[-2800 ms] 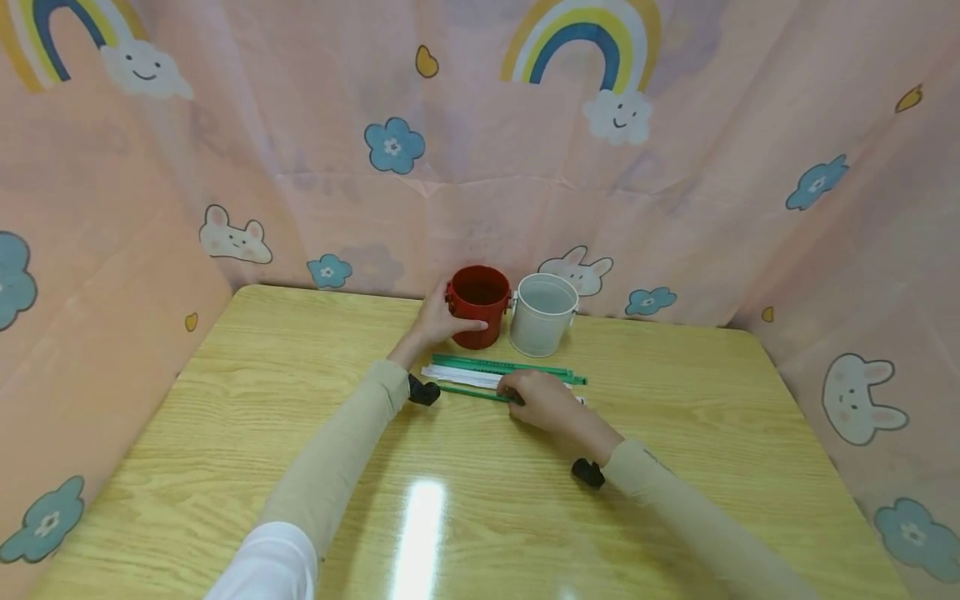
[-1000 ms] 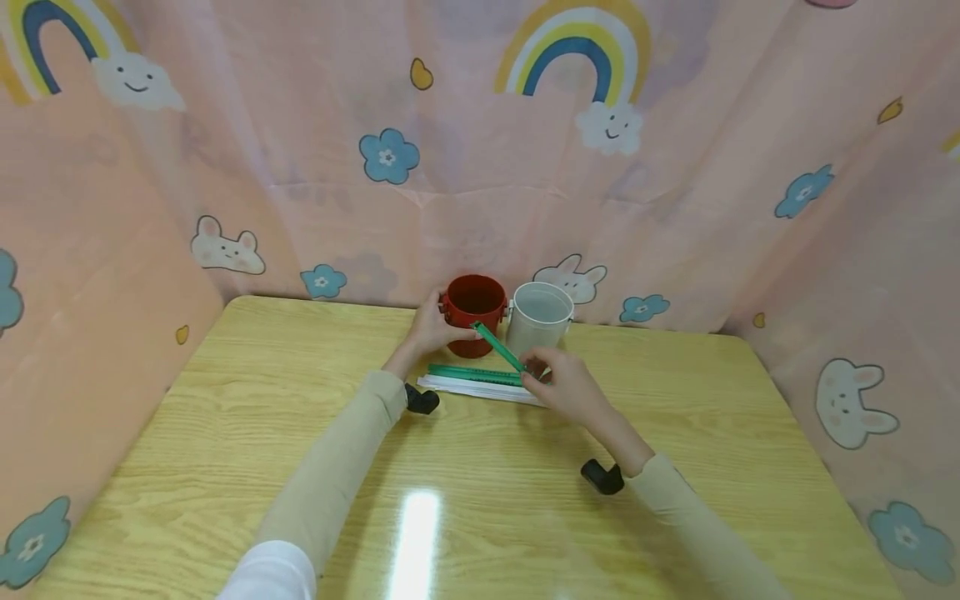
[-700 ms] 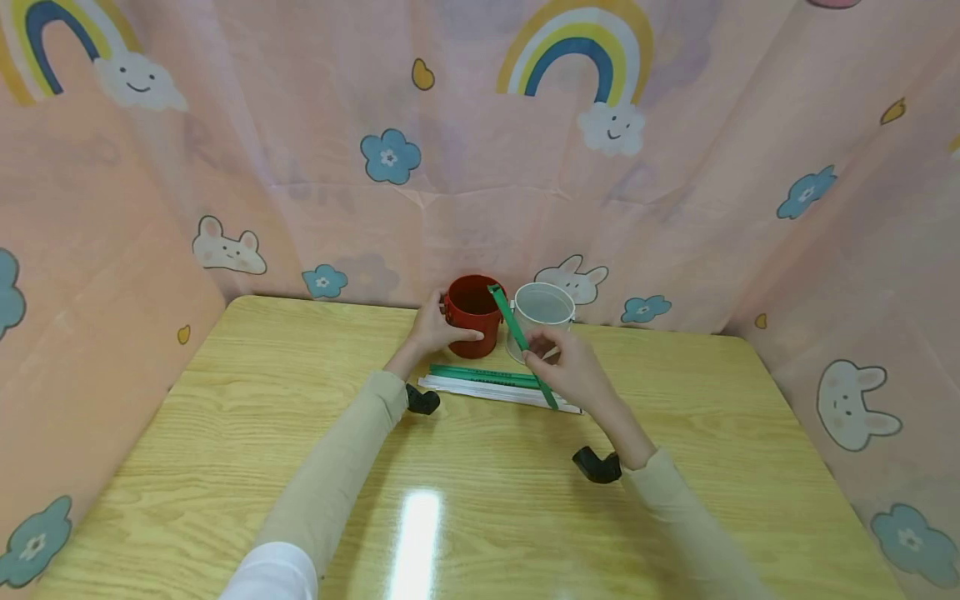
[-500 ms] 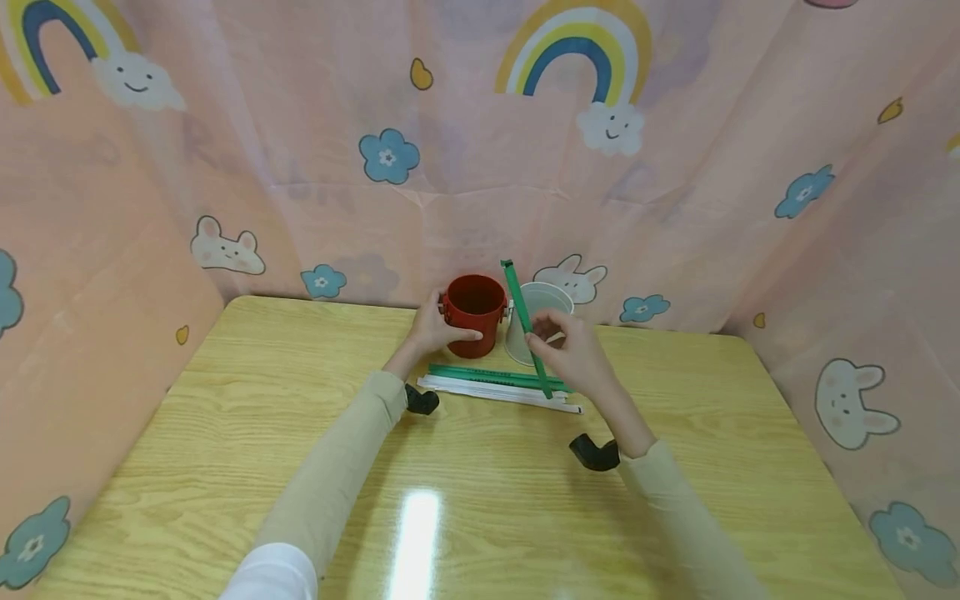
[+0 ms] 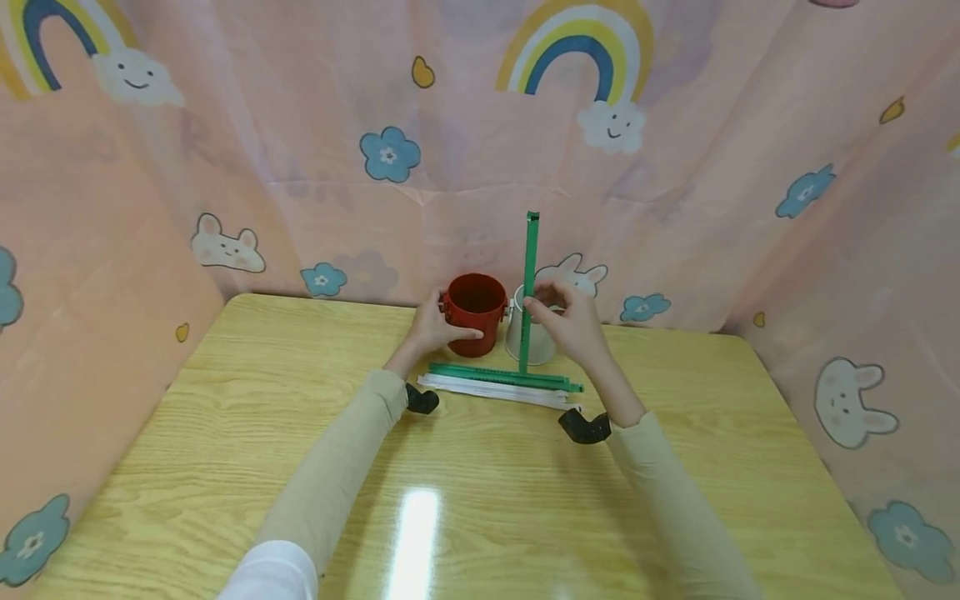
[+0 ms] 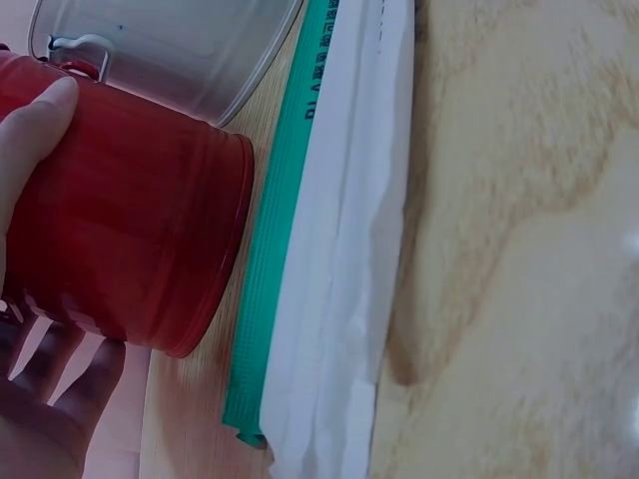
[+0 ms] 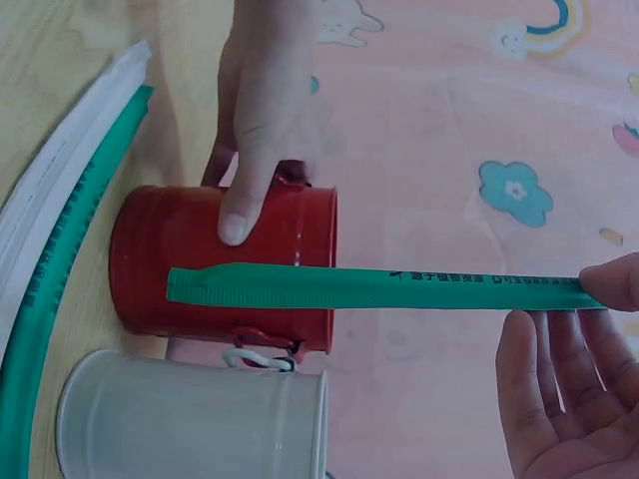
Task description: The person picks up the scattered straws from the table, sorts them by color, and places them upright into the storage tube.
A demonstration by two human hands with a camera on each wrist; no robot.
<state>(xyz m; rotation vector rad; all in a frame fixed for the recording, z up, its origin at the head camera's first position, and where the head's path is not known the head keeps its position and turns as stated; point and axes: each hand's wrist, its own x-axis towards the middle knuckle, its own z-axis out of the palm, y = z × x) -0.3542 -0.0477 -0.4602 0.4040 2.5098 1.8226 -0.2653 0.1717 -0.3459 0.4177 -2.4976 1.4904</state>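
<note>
My left hand [image 5: 429, 327] grips the small red bucket [image 5: 477, 315] from its left side, thumb across the front and fingers behind. In my right hand [image 5: 576, 332], thumb and fingers pinch a green wrapped straw [image 5: 530, 254] around its middle in the head view. That straw stands upright, its lower end overlapping the lying straws in this view. From the right wrist, the green straw [image 7: 349, 287] crosses in front of the red bucket. A white bucket [image 5: 540, 348] stands beside the red one, partly hidden by my right hand.
Green wrapped straws [image 5: 480, 375] and white wrapped straws [image 5: 487, 389] lie side by side in front of the buckets on the wooden table [image 5: 300, 467]. A pink patterned curtain [image 5: 450, 225] rises behind the table's back edge.
My right hand has picked a green straw from the bunch, lifted it and turned it upright in front of the white bucket. My left hand keeps its grip on the red bucket.
</note>
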